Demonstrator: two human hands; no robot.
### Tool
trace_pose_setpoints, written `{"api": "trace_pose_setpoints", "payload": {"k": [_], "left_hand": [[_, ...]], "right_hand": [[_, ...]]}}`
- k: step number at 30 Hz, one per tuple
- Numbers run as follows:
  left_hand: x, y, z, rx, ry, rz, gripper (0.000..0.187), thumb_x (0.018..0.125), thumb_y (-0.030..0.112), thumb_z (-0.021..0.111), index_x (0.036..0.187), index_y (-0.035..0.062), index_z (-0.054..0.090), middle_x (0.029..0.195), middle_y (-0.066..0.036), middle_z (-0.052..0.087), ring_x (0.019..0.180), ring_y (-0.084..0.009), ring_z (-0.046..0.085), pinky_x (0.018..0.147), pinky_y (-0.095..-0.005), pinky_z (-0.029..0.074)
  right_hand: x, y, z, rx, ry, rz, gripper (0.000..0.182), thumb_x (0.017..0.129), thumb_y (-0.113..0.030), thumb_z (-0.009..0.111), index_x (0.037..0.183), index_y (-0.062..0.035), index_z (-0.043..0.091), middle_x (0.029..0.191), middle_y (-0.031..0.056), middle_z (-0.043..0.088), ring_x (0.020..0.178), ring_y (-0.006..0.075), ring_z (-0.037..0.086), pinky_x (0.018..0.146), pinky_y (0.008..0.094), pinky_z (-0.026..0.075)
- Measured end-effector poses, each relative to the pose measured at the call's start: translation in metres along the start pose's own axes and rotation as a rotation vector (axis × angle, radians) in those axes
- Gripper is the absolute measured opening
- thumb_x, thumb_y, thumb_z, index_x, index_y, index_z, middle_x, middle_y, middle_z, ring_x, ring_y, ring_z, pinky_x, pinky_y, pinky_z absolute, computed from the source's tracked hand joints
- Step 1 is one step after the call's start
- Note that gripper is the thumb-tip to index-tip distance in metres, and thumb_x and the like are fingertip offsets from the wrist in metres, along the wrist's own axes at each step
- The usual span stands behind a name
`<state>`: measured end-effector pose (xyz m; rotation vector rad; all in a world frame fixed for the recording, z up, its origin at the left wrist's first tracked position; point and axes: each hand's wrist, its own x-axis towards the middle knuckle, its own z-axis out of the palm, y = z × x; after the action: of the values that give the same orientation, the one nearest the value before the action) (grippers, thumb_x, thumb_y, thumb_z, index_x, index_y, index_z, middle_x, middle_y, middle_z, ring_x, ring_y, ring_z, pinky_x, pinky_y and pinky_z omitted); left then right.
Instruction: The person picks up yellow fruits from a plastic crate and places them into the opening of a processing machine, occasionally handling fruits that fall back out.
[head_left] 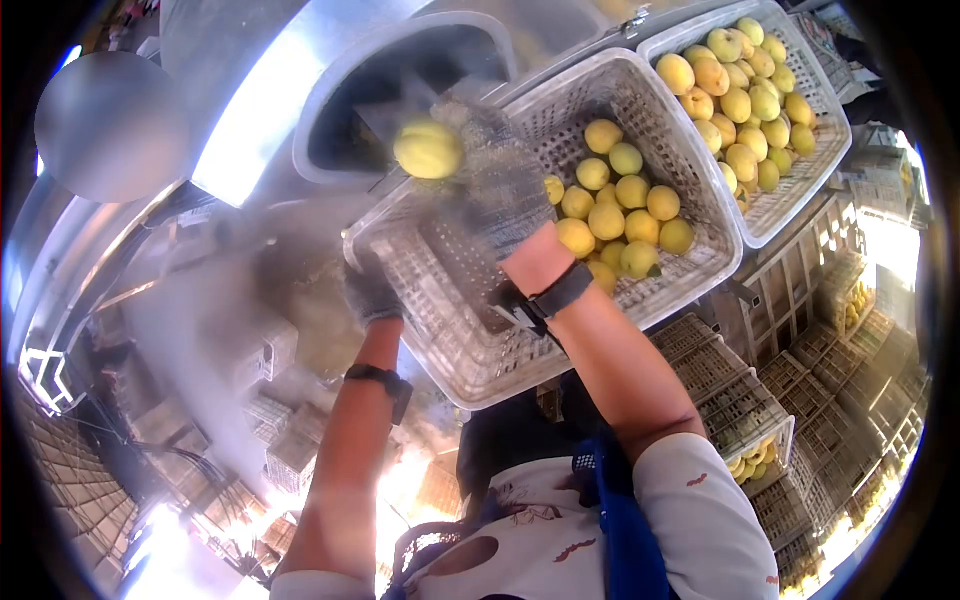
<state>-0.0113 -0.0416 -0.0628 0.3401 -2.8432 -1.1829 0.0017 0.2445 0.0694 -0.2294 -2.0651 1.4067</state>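
My right hand [490, 180], in a grey knit glove and smeared by motion, is over the left part of a pale plastic crate [690, 275]. A yellow-green apricot [428, 150] is at its thumb side and appears gripped there, though the fingers are blurred. My left hand [371, 290], gloved too, is at the crate's left rim and seems closed on it; its fingertips are hidden. Several yellow apricots [606, 218] lie in the right part of this crate, while bare perforated bottom shows in its left part.
Beyond it on the right stands a fuller crate [795, 222] of apricots. A dark opening with a pale rim [305, 150] lies ahead, beside shiny metal surfaces. Stacked crates [735, 405], some holding yellow fruit, stand below right. More crates [290, 455] are at lower left.
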Motion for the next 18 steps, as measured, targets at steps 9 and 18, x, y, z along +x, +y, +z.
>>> {"api": "trace_pose_setpoints", "payload": {"k": [9,18], "left_hand": [[0.000,-0.003,0.006,-0.121,-0.015,-0.076,0.037,0.100,0.016,0.066,0.134,0.0028,0.061,0.121,-0.008,0.070,0.105,-0.0146,0.062,0.094,-0.0313,0.050],[-0.019,0.067,-0.016,0.048,-0.050,-0.242,0.041,0.100,0.021,0.066,0.134,-0.0006,0.060,0.118,-0.011,0.071,0.103,-0.0159,0.064,0.092,-0.0320,0.050]], "right_hand": [[-0.009,0.022,0.021,-0.214,-0.127,0.044,0.061,0.075,-0.019,0.081,0.131,-0.0100,0.060,0.123,0.0176,0.063,0.114,0.0391,0.061,0.100,0.0451,0.051],[0.019,-0.028,0.028,0.081,0.124,0.168,0.068,0.069,-0.023,0.090,0.127,-0.0013,0.061,0.118,0.0170,0.066,0.106,0.0376,0.066,0.097,0.0439,0.054]]}}
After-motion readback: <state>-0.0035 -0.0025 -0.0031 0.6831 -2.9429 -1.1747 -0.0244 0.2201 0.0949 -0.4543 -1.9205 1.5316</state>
